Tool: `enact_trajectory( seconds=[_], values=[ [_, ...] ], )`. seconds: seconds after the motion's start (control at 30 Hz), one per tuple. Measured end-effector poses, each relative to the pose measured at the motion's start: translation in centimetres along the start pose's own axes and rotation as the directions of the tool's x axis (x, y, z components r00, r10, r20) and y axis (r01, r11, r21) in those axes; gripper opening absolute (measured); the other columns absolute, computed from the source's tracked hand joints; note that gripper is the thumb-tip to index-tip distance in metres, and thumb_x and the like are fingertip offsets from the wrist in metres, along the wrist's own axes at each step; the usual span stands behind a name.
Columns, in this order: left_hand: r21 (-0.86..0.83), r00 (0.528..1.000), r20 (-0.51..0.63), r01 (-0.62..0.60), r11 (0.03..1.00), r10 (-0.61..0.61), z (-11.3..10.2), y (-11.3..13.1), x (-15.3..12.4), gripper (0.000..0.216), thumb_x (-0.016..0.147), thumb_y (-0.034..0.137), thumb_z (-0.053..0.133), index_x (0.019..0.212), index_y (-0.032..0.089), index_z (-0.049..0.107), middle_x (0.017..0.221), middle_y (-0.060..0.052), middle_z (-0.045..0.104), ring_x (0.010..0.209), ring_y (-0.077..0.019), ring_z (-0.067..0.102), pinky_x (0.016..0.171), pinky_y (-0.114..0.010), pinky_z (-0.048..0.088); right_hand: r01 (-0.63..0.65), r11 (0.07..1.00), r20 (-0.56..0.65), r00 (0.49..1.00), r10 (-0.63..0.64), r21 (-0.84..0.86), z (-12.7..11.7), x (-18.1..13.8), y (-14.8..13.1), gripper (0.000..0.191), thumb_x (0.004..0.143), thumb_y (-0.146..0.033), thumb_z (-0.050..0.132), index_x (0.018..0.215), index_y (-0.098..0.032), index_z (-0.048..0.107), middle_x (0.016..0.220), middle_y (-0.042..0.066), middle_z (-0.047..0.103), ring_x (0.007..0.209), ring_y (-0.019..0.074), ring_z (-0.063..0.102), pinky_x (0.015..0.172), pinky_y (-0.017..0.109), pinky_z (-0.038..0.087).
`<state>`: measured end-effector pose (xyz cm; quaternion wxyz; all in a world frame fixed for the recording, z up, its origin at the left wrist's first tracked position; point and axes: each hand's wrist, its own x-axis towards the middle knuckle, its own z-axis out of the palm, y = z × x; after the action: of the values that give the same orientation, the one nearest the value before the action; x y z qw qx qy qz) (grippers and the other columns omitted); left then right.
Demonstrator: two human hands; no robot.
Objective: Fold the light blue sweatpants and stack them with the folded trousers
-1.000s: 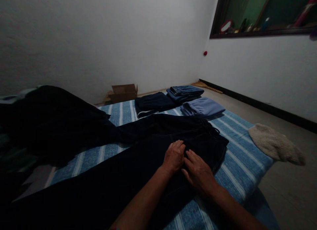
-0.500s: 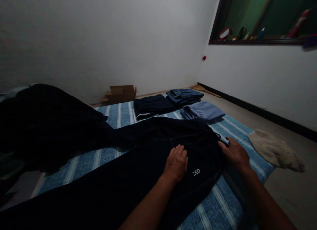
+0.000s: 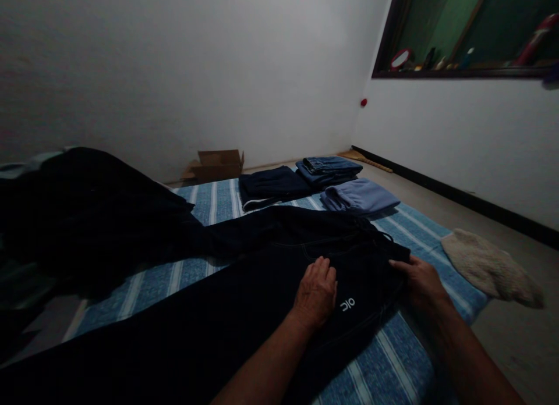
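Observation:
Dark trousers [image 3: 262, 288] with a drawstring waist and a small white logo lie spread across the bed, legs towards the left. My left hand [image 3: 316, 291] rests on their upper part beside the logo, its fingers bent together against the cloth. At the waistband, my right hand [image 3: 423, 280] has the edge between thumb and fingers; the thumb is on top and the other fingers are partly hidden underneath. A big heap of dark clothes [image 3: 96, 213] touches the far trouser leg on the left.
Folded dark trousers [image 3: 273, 184], folded jeans [image 3: 329, 167] and a folded light blue garment [image 3: 360, 196] lie along the far side of the blue striped bed cover [image 3: 388, 358]. A beige fluffy cloth [image 3: 489, 265] hangs over the right edge. Behind the bed stands an open cardboard box [image 3: 218, 165].
My right hand has closed on the waistband and drawn its edge slightly outward to the right. My left hand stays on the trousers. The view has shifted a little.

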<state>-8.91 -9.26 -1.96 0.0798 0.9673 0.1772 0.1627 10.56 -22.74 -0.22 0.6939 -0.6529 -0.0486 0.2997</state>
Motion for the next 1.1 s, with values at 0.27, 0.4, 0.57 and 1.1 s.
enact_trajectory(
  seconds=[0.27, 0.4, 0.57, 1.1],
  values=[
    [-0.067, 0.989, 0.144, -0.026, 0.997, 0.036, 0.7, 0.6, -0.7, 0.048, 0.093, 0.04, 0.044, 0.134, 0.016, 0.045, 0.145, -0.015, 0.042, 0.136, -0.0275, 0.034, 0.11, -0.049, 0.031, 0.06, 0.944, -0.1, 0.99, -0.098, -0.325, -1.3, 0.7, 0.6, 0.037, 0.051, -0.018, 0.071, 0.088, -0.015, 0.065, 0.061, 0.001, 0.068, 0.054, 0.0207, 0.063, 0.047, 0.029, 0.049],
    [-0.103, 0.969, 0.243, -0.026, 0.994, 0.05, 0.6, 0.7, -1.1, 0.063, 0.093, 0.055, 0.033, 0.143, 0.016, 0.034, 0.152, -0.014, 0.027, 0.142, -0.027, 0.019, 0.113, -0.051, 0.022, 0.046, 0.965, -0.045, 0.997, -0.059, -0.258, -1.7, 0.4, 0.9, 0.041, 0.054, -0.025, 0.074, 0.093, -0.016, 0.064, 0.064, 0.001, 0.068, 0.049, 0.0172, 0.06, 0.04, 0.024, 0.042],
    [-0.113, 0.962, 0.266, -0.026, 0.993, 0.056, 0.5, 0.7, -1.1, 0.068, 0.092, 0.059, 0.026, 0.145, 0.017, 0.029, 0.154, -0.014, 0.021, 0.143, -0.0274, 0.014, 0.113, -0.052, 0.018, -0.009, 0.977, 0.053, 0.998, 0.02, -0.212, -2.0, 2.2, -1.1, 0.035, 0.065, -0.039, 0.072, 0.092, -0.017, 0.066, 0.075, 0.003, 0.069, 0.054, 0.0146, 0.06, 0.043, 0.023, 0.042],
    [-0.139, 0.957, 0.285, -0.016, 0.99, 0.056, 0.4, 0.6, -1.2, 0.066, 0.092, 0.061, 0.024, 0.146, 0.022, 0.028, 0.155, -0.016, 0.017, 0.143, -0.0298, 0.009, 0.112, -0.056, 0.016, 0.019, 0.861, 0.3, 0.941, 0.156, -0.508, 3.2, 8.9, -5.5, 0.005, 0.061, -0.018, 0.067, 0.061, -0.015, 0.063, 0.054, 0.004, 0.065, 0.046, 0.0166, 0.058, 0.046, 0.027, 0.045]
  ],
)
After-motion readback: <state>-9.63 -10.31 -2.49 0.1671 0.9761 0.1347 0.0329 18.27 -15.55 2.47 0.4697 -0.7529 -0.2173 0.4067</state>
